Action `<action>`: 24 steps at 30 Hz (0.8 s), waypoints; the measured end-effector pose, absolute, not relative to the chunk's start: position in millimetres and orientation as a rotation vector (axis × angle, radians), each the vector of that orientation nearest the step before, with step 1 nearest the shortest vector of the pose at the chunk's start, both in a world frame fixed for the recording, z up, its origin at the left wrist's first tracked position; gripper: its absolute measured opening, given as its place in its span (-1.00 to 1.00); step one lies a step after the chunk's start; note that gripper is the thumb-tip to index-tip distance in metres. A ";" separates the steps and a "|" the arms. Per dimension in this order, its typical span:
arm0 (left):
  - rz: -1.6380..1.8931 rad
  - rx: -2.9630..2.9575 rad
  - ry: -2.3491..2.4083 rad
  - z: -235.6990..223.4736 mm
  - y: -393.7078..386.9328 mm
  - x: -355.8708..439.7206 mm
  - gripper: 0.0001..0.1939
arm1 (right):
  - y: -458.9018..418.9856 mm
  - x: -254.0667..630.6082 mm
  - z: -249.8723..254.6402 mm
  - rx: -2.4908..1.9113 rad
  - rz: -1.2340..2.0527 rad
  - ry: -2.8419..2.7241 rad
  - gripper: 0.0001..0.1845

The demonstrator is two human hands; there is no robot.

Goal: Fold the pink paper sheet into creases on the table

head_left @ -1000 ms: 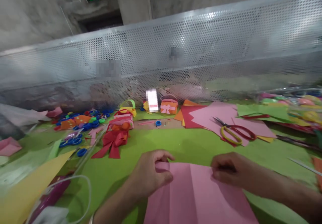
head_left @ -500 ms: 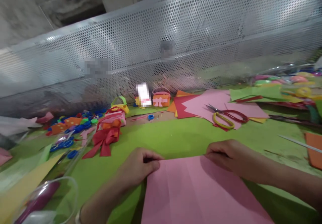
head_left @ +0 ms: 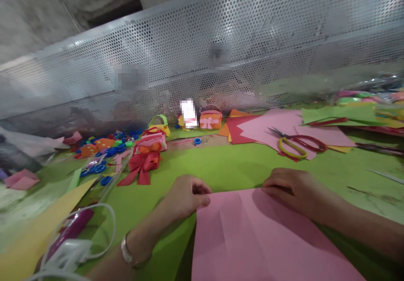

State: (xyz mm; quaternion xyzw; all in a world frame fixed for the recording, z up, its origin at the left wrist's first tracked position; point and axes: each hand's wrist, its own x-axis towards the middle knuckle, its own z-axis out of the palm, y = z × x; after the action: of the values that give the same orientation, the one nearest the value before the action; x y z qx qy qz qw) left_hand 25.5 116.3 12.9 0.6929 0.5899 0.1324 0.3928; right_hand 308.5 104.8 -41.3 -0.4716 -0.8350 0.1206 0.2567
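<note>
Left hand (head_left: 186,197): enters from the lower left, forearm angled up and to the right. The wrist carries a thin bracelet (head_left: 126,249). The hand is loosely curled, knuckles up, with the fingertips drawn in against the thumb in a pinch at its right side.

Right hand (head_left: 292,188): enters from the right edge, forearm running along the lower right and rising toward the centre. The hand lies palm down, back facing up, fingers bent and pointing left, tips pressed down at its left end.

Both hands sit at about the same height, well apart, fingertips facing each other.
</note>
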 end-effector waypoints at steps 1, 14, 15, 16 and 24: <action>0.341 1.764 1.502 12.2 116.6 25.2 -0.82 | 105.6 308.6 -41.6 -1.273 0.311 -2.282 -0.64; 0.296 2.198 1.559 9.3 117.6 29.0 -0.81 | 100.1 303.1 -38.5 -1.045 -0.479 -2.529 -0.71; 0.316 2.265 1.540 8.5 118.5 28.6 -0.76 | 99.6 302.4 -36.8 -1.028 -0.494 -2.535 -0.72; 0.347 2.369 1.482 8.0 119.4 28.5 -0.72 | 99.4 302.0 -35.5 -1.013 -0.512 -2.538 -0.73; 0.022 2.675 0.750 26.0 120.3 55.0 -0.74 | 102.3 303.7 -40.7 -0.988 -0.546 -2.549 -0.68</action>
State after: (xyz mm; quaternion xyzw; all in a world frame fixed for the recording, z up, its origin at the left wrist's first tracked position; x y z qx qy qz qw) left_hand 55.0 120.3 26.0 0.9470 0.2655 0.0077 0.1807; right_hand 303.7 102.3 -40.7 -0.3487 -0.9002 -0.1926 0.1760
